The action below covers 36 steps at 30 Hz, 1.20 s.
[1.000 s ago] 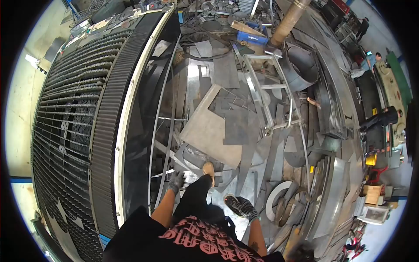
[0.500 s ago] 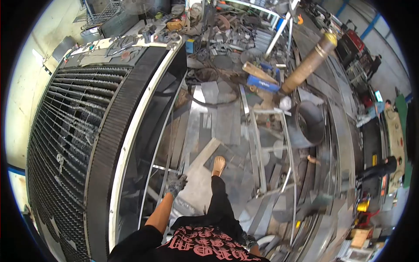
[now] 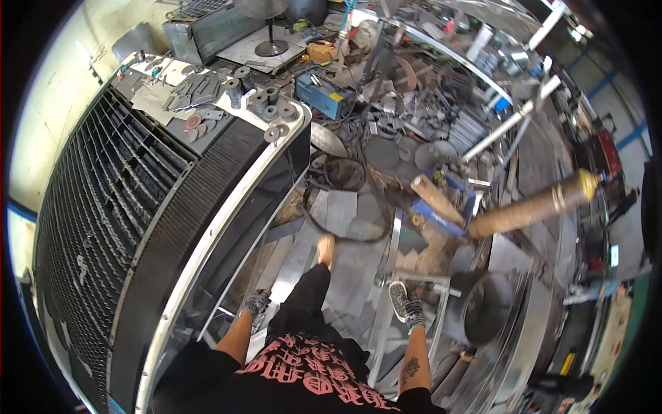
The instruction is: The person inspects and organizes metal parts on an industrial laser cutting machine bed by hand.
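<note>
Scrap metal covers the workshop floor (image 3: 345, 228): flat sheets, strips and offcuts lie overlapping, and a person in black clothes stands among them, one foot (image 3: 326, 250) forward on a sheet. Beside that foot, on the person's left, runs a big curved machine bed (image 3: 131, 207) of dark toothed slats with a pale rim. Cut discs (image 3: 265, 107) and small flat parts lie on the bed's far end.

The left hand (image 3: 256, 302), in a grey glove, hangs near the bed's rim, just over thin metal bars (image 3: 227, 314); its fingers look loosely curled, but whether it grips anything cannot be told. The right hand (image 3: 406, 303), in a dark speckled glove, is held out with the palm up and fingers spread, holding nothing; it hovers over a steel frame (image 3: 389, 303) that stands on the floor, well apart from the bed.

Right of the frame sits a dark round drum (image 3: 488, 307). Beyond the frame, farther from the bed, lie a blue box (image 3: 434, 215) and a long brown cylinder (image 3: 531, 205). A blue and yellow machine (image 3: 324, 96) stands just past the bed's far end.
</note>
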{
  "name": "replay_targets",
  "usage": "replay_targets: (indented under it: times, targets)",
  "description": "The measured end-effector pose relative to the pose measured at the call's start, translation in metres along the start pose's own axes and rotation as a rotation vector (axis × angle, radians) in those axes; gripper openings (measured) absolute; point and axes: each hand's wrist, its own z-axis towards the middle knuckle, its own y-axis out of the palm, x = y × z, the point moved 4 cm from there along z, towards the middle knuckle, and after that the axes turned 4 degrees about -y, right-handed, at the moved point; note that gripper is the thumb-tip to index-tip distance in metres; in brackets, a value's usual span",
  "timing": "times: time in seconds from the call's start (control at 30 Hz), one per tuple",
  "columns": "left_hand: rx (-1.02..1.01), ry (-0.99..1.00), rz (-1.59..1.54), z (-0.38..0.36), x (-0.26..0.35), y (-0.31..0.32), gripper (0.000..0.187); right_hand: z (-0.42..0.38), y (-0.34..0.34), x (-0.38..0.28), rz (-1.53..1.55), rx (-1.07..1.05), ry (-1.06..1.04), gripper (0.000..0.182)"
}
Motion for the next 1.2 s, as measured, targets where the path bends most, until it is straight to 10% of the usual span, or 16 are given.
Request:
replay_targets:
  times: [0.07, 0.27, 0.43, 0.5, 0.63, 0.93, 1.2]
  targets:
    - [-0.076, -0.071, 0.096, 0.032, 0.089, 0.026, 0.043, 0.127, -0.004, 0.031, -0.140, -0.036, -0.248, 0.030]
    - [-0.027, 0.124, 0.293, 0.239, 0.307, 0.060, 0.046, 0.261, -0.006, -0.034, -0.291, -0.180, 0.084, 0.031]
    - [0.134, 0.509, 0.283, 0.294, 0.493, 0.056, 0.051, 0.359, -0.023, -0.114, -0.415, -0.343, 0.280, 0.033]
    - [-0.106, 0.593, 0.338, 0.294, 0.580, 0.058, 0.052, 0.431, -0.019, -0.168, -0.404, -0.377, 0.289, 0.034]
    - [-0.243, 0.403, -0.008, 0.269, 0.743, 0.035, 0.055, 0.611, -0.003, -0.275, -0.428, -0.438, 0.260, 0.036]
    - [0.162, 0.133, -0.679, 0.486, 0.823, -0.012, 0.041, 0.943, 0.140, -0.559, -0.684, -0.577, -0.051, 0.044]
    - [0.328, -0.104, -1.569, 0.574, 0.854, -0.211, 0.025, 1.083, 0.471, -0.845, -0.727, -0.886, -0.418, 0.052]
